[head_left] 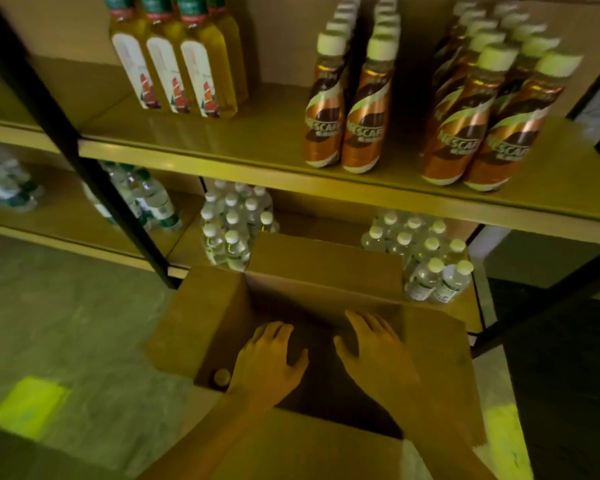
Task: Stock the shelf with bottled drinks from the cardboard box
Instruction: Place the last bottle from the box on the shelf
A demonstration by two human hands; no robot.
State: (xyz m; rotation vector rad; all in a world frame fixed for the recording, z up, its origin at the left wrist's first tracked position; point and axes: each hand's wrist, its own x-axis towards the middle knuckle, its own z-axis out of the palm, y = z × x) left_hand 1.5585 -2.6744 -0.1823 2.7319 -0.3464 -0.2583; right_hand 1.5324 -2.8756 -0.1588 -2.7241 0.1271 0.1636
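Dim storeroom flooring of grey concrete carries the open cardboard box, which stands directly before the shelf, so that bottles need only a short lift from the one to the other. Both hands are lowered into the box's dark interior: the left hand and the right hand lie palm-down side by side, fingers spread and loosely extended, and neither can be seen to close on anything; what lies beneath them is lost in shadow. One bottle cap shows at the box's near left corner, just beside the left wrist, suggesting that stock remains to be drawn. The flaps are folded outward, presumably to keep the opening clear for reaching. On the upper shelf board, coffee bottles with pale caps stand upright in front-to-back files, a second block to their right, labels turned outward for display; a gap between the two blocks appears the likely place for further bottles. Yellow-liquid bottles occupy the left of the same board. Below, shrink-wrapped water bottles sit in packs behind the box.
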